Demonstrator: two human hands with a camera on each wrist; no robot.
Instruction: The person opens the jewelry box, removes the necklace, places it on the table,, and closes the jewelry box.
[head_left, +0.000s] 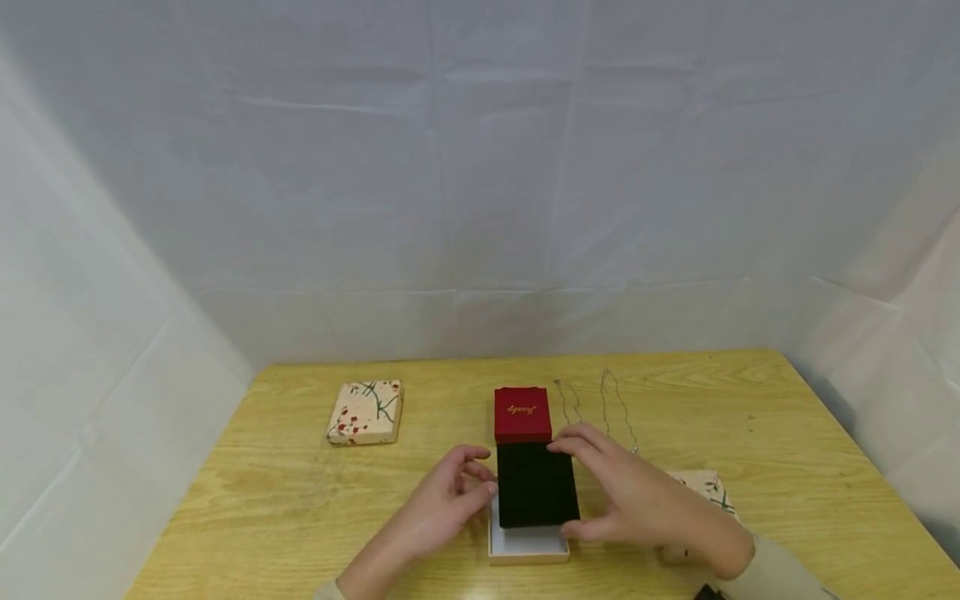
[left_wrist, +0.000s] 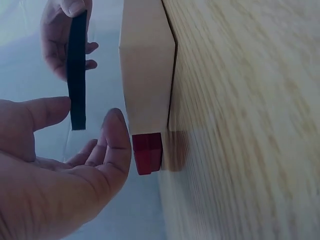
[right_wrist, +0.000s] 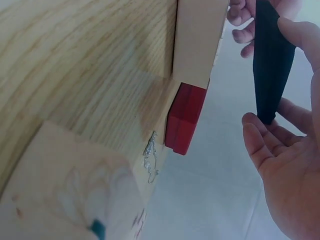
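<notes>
A flat square black pad (head_left: pixel 536 487) is held above an open box (head_left: pixel 528 559) with a white inside. My right hand (head_left: pixel 630 492) grips this pad, thumb on the near edge and fingertips at the far edge. In the right wrist view the pad (right_wrist: pixel 272 60) is seen edge-on between that hand's thumb and fingers, raised off the box. My left hand (head_left: pixel 446 500) is at the pad's left side, its thumb tip right at the edge and its other fingers loosely bent, as the left wrist view shows. The pad covers the box's far part in the head view.
Directly behind the open box sits a red box (head_left: pixel 522 414) with gold lettering. Two thin chain necklaces, one of them here (head_left: pixel 618 400), lie to its right. A floral box (head_left: pixel 365 412) stands at the back left; another floral piece (head_left: pixel 701 487) is partly behind my right forearm.
</notes>
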